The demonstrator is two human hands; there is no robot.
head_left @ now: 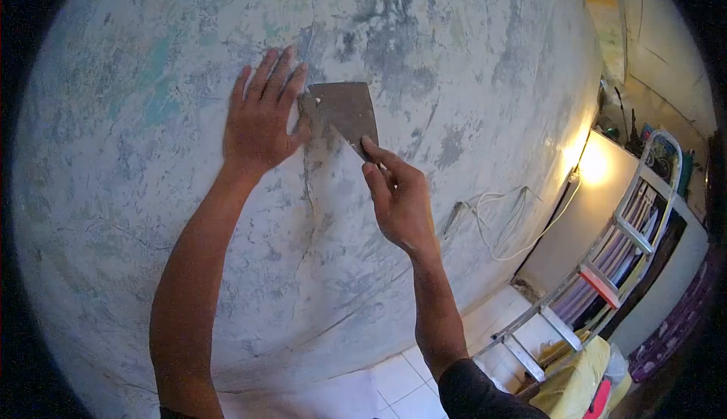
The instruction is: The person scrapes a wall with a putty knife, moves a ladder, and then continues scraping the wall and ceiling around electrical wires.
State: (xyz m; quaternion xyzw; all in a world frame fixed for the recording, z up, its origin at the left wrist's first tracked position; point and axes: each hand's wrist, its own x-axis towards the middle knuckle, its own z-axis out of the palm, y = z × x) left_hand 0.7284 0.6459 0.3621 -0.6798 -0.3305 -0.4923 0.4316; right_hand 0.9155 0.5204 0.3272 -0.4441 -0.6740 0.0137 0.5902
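My left hand (261,120) lies flat against the patchy white wall (136,214), fingers spread and pointing up. To its right, my right hand (400,199) grips a wide putty knife (344,108), thumb and index finger at the base of its blade. The broad edge of the blade points up, and its left corner is close to my left fingers. A dark vertical crack (308,184) runs down the wall below the blade. The handle is hidden inside my right hand.
A loop of white cable (492,256) hangs from the wall on the right, near a lit bulb (593,165). An aluminium stepladder (560,328) leans beside shelves of stacked items. Yellow cloth (575,381) lies at the lower right above white floor tiles (409,381).
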